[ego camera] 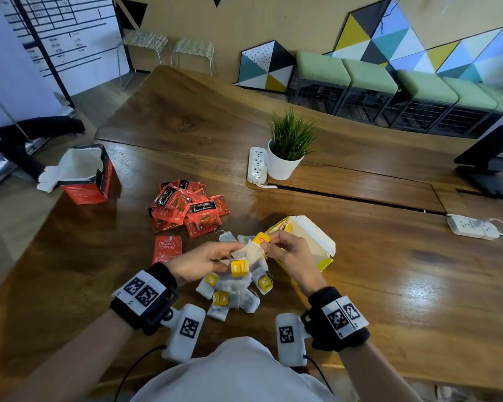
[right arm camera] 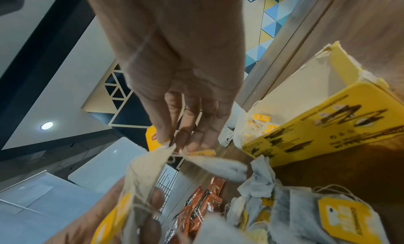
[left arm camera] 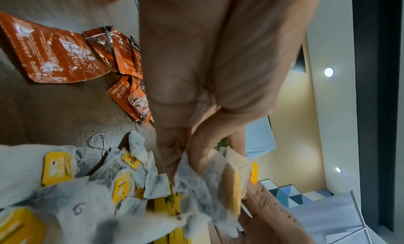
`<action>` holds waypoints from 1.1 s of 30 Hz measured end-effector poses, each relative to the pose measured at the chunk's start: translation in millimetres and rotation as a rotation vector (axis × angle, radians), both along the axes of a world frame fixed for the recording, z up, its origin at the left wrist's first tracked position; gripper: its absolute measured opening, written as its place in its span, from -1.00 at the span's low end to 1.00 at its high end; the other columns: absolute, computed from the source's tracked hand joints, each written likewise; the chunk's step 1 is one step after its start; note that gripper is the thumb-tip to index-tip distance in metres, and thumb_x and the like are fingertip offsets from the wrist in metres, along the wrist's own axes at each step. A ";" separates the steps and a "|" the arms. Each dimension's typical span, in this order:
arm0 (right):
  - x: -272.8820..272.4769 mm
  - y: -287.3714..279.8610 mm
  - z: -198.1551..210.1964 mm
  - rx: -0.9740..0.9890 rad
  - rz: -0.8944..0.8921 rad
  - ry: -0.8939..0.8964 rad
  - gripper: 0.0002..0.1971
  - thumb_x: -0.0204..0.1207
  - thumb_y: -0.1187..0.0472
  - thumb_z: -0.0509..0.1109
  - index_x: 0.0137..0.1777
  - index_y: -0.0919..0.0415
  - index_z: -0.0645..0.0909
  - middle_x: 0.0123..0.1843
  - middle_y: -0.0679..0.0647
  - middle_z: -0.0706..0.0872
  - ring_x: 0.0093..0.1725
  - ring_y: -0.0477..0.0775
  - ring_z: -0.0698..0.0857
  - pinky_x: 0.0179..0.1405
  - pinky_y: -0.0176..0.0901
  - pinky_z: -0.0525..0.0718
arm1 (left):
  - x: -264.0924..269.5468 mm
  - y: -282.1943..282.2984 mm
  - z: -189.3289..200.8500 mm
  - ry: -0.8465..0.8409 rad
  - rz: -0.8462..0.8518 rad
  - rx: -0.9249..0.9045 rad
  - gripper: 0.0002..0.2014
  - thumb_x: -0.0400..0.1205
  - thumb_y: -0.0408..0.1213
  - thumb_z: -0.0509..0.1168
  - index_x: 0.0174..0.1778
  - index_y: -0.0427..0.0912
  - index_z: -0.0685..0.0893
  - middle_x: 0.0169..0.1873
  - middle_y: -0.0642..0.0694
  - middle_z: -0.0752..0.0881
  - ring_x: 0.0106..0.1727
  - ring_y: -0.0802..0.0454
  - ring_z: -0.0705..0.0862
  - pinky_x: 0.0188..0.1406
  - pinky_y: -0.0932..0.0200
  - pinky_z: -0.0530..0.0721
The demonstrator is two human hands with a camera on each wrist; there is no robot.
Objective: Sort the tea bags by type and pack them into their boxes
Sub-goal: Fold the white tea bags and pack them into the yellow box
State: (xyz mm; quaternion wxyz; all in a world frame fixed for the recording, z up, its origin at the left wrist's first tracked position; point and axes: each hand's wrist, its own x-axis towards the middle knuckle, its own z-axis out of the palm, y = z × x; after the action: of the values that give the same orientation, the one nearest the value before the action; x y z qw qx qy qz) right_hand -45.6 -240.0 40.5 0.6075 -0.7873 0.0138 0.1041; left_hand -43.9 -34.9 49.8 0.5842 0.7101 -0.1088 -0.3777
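Observation:
Both hands hold a small bunch of white tea bags [ego camera: 250, 253] with yellow tags above the table. My left hand [ego camera: 204, 261] grips the bunch [left arm camera: 214, 177] from the left. My right hand [ego camera: 285, 250] pinches the top of one bag [right arm camera: 148, 163] and a yellow tag [ego camera: 261, 238]. Under the hands lies a loose pile of white bags [ego camera: 235, 291] with yellow tags. The open yellow box [ego camera: 317, 250] lies just right of my right hand with bags inside [right arm camera: 258, 125]. Red sachets [ego camera: 189, 208] are heaped behind, and the open red box [ego camera: 89, 175] stands at far left.
One red sachet [ego camera: 167, 248] lies apart, left of my left hand. A potted plant [ego camera: 288, 152] and a white power strip [ego camera: 257, 165] stand behind the yellow box. A second power strip [ego camera: 472, 227] and a dark monitor base [ego camera: 494, 161] sit at right.

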 end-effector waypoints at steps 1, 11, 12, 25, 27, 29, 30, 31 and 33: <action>-1.0 0.6 1.3 -0.005 -0.006 -0.008 -0.90 0.49 0.29 0.44 -0.22 0.10 0.68 -0.23 0.00 0.71 -0.19 -0.07 0.63 0.00 -0.05 0.59 | 0.3 -0.3 -0.4 0.005 0.000 0.006 -0.46 0.60 -0.68 0.12 0.38 -0.03 0.35 0.14 0.09 0.63 0.04 0.54 0.64 -0.04 0.54 0.57; 5.4 -6.6 10.7 -0.133 -0.127 -0.200 -0.76 0.47 0.34 0.45 -0.17 -0.08 0.60 -0.27 0.09 0.66 -0.17 0.02 0.63 -0.08 -0.13 0.61 | 0.9 8.4 -15.6 0.042 0.039 0.282 -0.59 0.66 -0.55 0.11 0.39 -0.16 0.50 0.36 -0.18 0.54 0.23 0.07 0.53 -0.04 0.48 0.54; 6.3 -8.0 11.9 -0.167 -0.116 -0.206 -0.74 0.46 0.36 0.46 -0.21 -0.08 0.58 -0.25 0.07 0.66 -0.16 0.03 0.63 -0.10 -0.18 0.59 | 0.6 10.7 -17.9 0.053 0.046 0.304 -0.58 0.65 -0.56 0.10 0.38 -0.13 0.51 0.34 -0.20 0.54 0.23 0.01 0.54 0.00 0.39 0.52; 2.8 -9.8 23.0 -0.358 0.032 -0.382 -0.95 0.44 0.33 0.48 -0.17 0.23 0.66 -0.14 0.03 0.76 -0.14 -0.14 0.64 -0.15 -0.36 0.58 | -8.1 10.4 -12.3 0.147 0.451 0.022 -0.74 0.63 -0.56 0.16 0.08 -0.17 0.63 0.03 -0.17 0.58 -0.05 -0.01 0.61 -0.31 0.26 0.75; -0.9 -4.4 26.2 -0.370 0.037 -0.483 -0.95 0.44 0.33 0.48 -0.14 0.24 0.67 -0.13 0.02 0.75 -0.16 -0.22 0.60 -0.23 -0.54 0.49 | -7.5 5.8 -6.3 0.081 0.457 -0.044 -0.77 0.63 -0.58 0.15 -0.05 -0.24 0.67 0.05 -0.19 0.63 -0.02 0.00 0.66 -0.30 0.29 0.73; -4.0 -0.8 28.0 -0.318 0.023 -0.573 -0.94 0.43 0.36 0.49 -0.14 0.24 0.67 -0.09 0.02 0.75 -0.13 -0.30 0.61 -0.18 -0.57 0.50 | -6.0 0.4 2.6 0.030 0.423 -0.107 -0.78 0.61 -0.54 0.19 -0.10 -0.25 0.74 0.06 -0.10 0.69 0.05 0.05 0.70 -0.17 0.30 0.72; -5.0 -0.2 27.7 -0.285 0.010 -0.606 -0.93 0.42 0.38 0.49 -0.15 0.24 0.67 -0.06 0.01 0.74 -0.09 -0.32 0.63 -0.12 -0.54 0.53 | -5.2 -2.8 7.5 0.018 0.397 -0.138 -0.79 0.60 -0.47 0.24 -0.10 -0.19 0.79 0.06 -0.04 0.73 0.08 0.06 0.72 -0.07 0.27 0.73; -5.9 0.2 27.1 -0.256 -0.003 -0.634 -0.92 0.42 0.40 0.48 -0.16 0.24 0.67 -0.03 0.01 0.74 -0.05 -0.30 0.65 -0.08 -0.47 0.58 | -4.0 -5.8 10.7 0.008 0.375 -0.157 -0.79 0.60 -0.39 0.27 -0.11 -0.09 0.81 0.07 -0.01 0.75 0.12 0.07 0.72 0.05 0.20 0.72; -7.4 0.2 24.9 -0.203 -0.019 -0.670 -0.92 0.42 0.43 0.45 -0.16 0.27 0.67 0.02 0.02 0.74 0.01 -0.20 0.68 -0.03 -0.24 0.68 | -2.4 -11.4 15.9 -0.014 0.355 -0.173 -0.81 0.61 -0.23 0.27 -0.10 0.04 0.82 0.11 -0.01 0.76 0.21 0.06 0.69 0.26 0.04 0.64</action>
State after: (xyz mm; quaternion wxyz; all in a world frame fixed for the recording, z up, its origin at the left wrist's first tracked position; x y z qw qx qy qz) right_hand -53.0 -239.7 65.3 0.4979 -0.8340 -0.1687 -0.1674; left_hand -46.3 -46.3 65.8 0.6997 0.6679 -0.0179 -0.2530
